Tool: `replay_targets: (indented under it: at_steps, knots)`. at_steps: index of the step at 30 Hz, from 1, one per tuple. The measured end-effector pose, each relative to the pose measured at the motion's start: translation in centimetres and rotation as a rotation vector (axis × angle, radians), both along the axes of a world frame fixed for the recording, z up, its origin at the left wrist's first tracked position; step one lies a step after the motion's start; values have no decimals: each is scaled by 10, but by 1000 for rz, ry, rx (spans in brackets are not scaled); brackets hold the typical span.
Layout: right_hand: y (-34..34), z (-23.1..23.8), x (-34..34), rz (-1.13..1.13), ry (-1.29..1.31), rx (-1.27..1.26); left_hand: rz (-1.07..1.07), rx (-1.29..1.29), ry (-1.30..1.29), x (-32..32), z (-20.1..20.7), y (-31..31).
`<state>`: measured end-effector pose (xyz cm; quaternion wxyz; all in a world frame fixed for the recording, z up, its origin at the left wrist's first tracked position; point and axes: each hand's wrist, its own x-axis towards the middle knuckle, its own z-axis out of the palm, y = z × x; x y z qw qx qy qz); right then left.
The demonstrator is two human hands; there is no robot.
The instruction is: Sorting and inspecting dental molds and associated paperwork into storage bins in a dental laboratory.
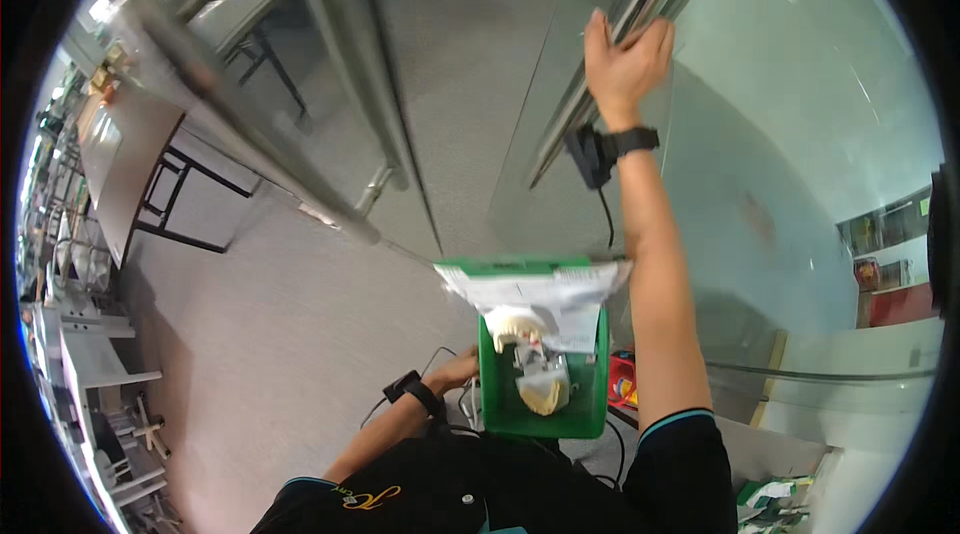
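While the right hand (625,59) closed on the long metal door handle (640,9) at upper centre, the left hand (455,374) pressed against the side of the green crate (545,414) at lower centre, its fingers hidden, so their grip could not be told. Papers (535,289) covered the crate's far end (contents beneath were hard to make out), and grey floor (290,314) with tables (130,149) spread across the left of the frame.

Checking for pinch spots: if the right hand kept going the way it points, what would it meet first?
The right hand already rests on the metal door handle; just beyond lies the glass door, probably.
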<state>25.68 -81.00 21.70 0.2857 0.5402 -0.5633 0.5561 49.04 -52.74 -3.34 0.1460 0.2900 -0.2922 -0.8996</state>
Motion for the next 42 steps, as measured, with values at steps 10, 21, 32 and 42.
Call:
replay_targets:
  at_steps: [10, 21, 32, 42]
  knots:
    - [113, -40, -100, -293, 139, 139, 149, 83, 32, 5, -56, 59]
    - [320, -105, -24, 170, -182, 1158, 466, 151, -131, -20, -42, 71]
    - [343, -99, -24, 393, -161, 1672, 301, -59, -431, 11, -7, 90]
    - [333, -136, -50, 885, -530, 1457, 545, -133, -439, 8, 27, 110]
